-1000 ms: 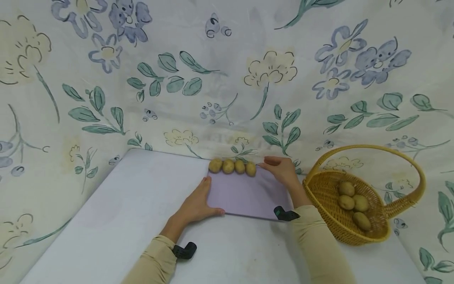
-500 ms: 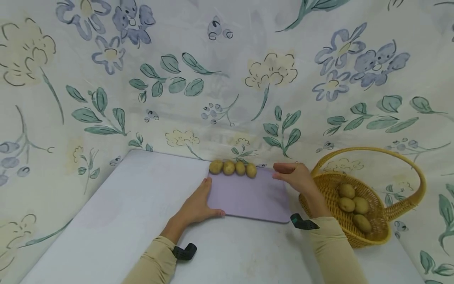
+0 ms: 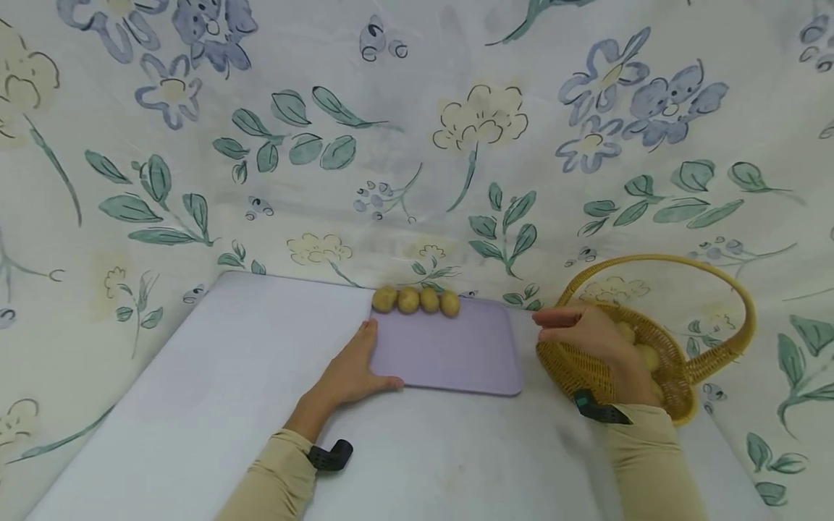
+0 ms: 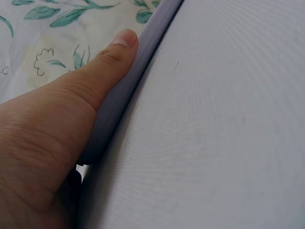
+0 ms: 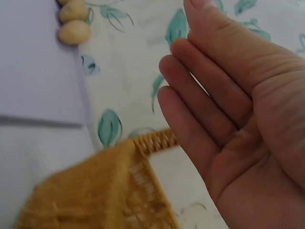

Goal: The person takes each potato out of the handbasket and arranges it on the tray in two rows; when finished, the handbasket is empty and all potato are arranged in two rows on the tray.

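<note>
A lilac rectangular tray [image 3: 449, 347] lies on the white table, with several potatoes [image 3: 408, 300] in a row along its far left edge. My left hand [image 3: 348, 369] rests at the tray's near left corner, fingers along the left side and thumb along the front. In the left wrist view the straight thumb [image 4: 114, 55] touches the tray's rim [image 4: 119, 90]. My right hand [image 3: 596, 336] holds nothing and hovers over the left side of a wicker basket [image 3: 580, 369]. More potatoes [image 3: 647, 357] in the basket are partly hidden by that hand and wrist.
The basket's tall arched handle [image 3: 658, 259] rises over its right and far sides. A floral cloth [image 3: 417, 152] hangs behind the table [image 3: 280, 318], close to the tray's far edge and the basket.
My right hand has left the last potato of the row and moved right, over to the basket. The left hand has stayed at the tray's corner. The head view has shifted slightly.
</note>
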`<act>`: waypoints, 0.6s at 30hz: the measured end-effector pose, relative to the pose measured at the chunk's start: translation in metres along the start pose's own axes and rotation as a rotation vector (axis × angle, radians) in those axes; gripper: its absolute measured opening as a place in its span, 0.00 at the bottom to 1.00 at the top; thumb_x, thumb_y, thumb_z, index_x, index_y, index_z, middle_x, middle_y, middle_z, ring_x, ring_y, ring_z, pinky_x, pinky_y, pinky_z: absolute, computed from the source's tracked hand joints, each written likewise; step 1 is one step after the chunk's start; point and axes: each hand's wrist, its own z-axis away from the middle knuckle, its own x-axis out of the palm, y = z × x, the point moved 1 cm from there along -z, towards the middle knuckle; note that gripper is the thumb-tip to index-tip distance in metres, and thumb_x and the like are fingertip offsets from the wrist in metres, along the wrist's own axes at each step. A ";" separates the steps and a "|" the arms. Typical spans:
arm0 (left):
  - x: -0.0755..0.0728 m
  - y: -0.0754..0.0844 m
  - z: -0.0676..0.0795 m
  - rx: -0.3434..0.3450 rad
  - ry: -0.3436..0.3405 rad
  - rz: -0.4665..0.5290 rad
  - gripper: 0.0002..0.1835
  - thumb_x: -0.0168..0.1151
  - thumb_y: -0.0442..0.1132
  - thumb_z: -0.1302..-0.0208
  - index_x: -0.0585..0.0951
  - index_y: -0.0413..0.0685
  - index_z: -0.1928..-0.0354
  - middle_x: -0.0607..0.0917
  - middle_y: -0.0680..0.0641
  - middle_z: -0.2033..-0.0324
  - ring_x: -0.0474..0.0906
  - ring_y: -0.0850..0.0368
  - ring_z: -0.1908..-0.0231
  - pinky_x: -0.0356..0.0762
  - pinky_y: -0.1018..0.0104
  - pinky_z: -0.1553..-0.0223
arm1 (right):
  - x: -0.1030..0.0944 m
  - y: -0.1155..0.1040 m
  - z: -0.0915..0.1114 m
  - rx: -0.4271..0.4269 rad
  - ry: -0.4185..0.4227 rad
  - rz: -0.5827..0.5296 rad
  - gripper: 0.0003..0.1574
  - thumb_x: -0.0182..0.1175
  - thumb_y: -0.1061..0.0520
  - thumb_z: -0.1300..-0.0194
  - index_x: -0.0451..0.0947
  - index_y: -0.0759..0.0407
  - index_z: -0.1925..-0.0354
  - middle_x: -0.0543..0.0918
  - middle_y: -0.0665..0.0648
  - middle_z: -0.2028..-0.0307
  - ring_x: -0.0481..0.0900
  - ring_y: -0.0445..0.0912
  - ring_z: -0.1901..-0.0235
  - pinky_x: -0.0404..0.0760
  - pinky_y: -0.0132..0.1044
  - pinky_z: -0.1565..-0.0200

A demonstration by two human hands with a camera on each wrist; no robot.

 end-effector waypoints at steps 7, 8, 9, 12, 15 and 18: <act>-0.003 0.000 0.002 -0.006 -0.011 0.010 0.76 0.73 0.75 0.55 0.42 0.36 0.19 0.44 0.38 0.19 0.39 0.44 0.18 0.44 0.50 0.18 | -0.025 0.029 0.022 0.116 0.034 0.053 0.33 0.70 0.46 0.34 0.80 0.58 0.36 0.84 0.61 0.39 0.78 0.25 0.52 0.79 0.20 0.52; -0.003 -0.001 0.002 -0.010 -0.011 0.010 0.76 0.73 0.74 0.55 0.42 0.36 0.19 0.44 0.38 0.19 0.39 0.45 0.18 0.44 0.50 0.18 | -0.028 0.034 0.024 0.133 0.034 0.083 0.33 0.70 0.44 0.35 0.80 0.57 0.36 0.84 0.60 0.39 0.76 0.23 0.52 0.78 0.20 0.53; -0.004 -0.001 0.002 -0.013 -0.011 0.008 0.76 0.73 0.74 0.55 0.42 0.36 0.19 0.44 0.39 0.19 0.39 0.45 0.18 0.44 0.50 0.18 | -0.031 0.039 0.026 0.154 0.031 0.086 0.35 0.70 0.42 0.35 0.80 0.56 0.36 0.83 0.60 0.38 0.74 0.23 0.53 0.77 0.21 0.54; -0.006 -0.001 0.002 -0.022 -0.001 0.013 0.76 0.75 0.73 0.55 0.43 0.37 0.19 0.45 0.40 0.18 0.39 0.46 0.18 0.44 0.51 0.18 | -0.038 0.050 0.031 0.189 0.036 0.129 0.38 0.69 0.37 0.36 0.79 0.53 0.34 0.82 0.58 0.36 0.72 0.22 0.52 0.75 0.21 0.54; -0.005 0.000 0.002 -0.024 0.008 0.033 0.76 0.75 0.72 0.56 0.43 0.37 0.19 0.45 0.40 0.18 0.40 0.46 0.18 0.44 0.51 0.18 | -0.046 0.056 0.036 0.196 0.037 0.162 0.38 0.68 0.37 0.35 0.79 0.54 0.34 0.81 0.61 0.36 0.76 0.35 0.45 0.78 0.27 0.53; -0.002 0.001 0.003 -0.037 -0.005 0.037 0.76 0.75 0.72 0.56 0.42 0.38 0.19 0.45 0.40 0.18 0.40 0.47 0.18 0.44 0.51 0.18 | -0.052 0.061 0.040 0.208 0.027 0.232 0.39 0.68 0.36 0.35 0.79 0.56 0.34 0.81 0.65 0.37 0.77 0.58 0.38 0.83 0.43 0.46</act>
